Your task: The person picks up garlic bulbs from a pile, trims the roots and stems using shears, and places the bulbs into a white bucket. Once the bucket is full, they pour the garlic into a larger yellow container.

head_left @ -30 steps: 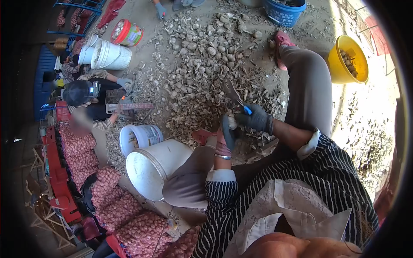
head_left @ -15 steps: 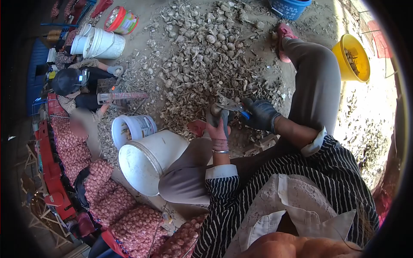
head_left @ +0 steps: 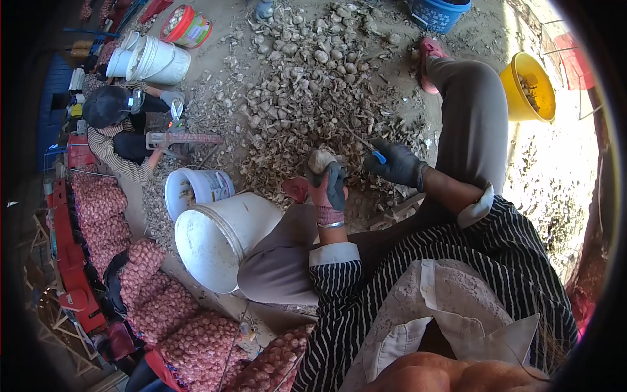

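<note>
white bucket (head_left: 222, 238) as landmark | right of it, our left hand (head_left: 331, 189) is closed round a garlic bulb (head_left: 320, 159) | farther right, our right hand (head_left: 395, 164) grips shears (head_left: 367, 148) | blades slant up-left, near the bulb but apart

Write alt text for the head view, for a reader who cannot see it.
A seated person's gloved left hand grips a garlic bulb while the right hand holds blue-handled shears by a garlic pile. A white bucket lies by the left knee.

No legible text, label on white bucket (head_left: 217, 189) too blurred
</note>
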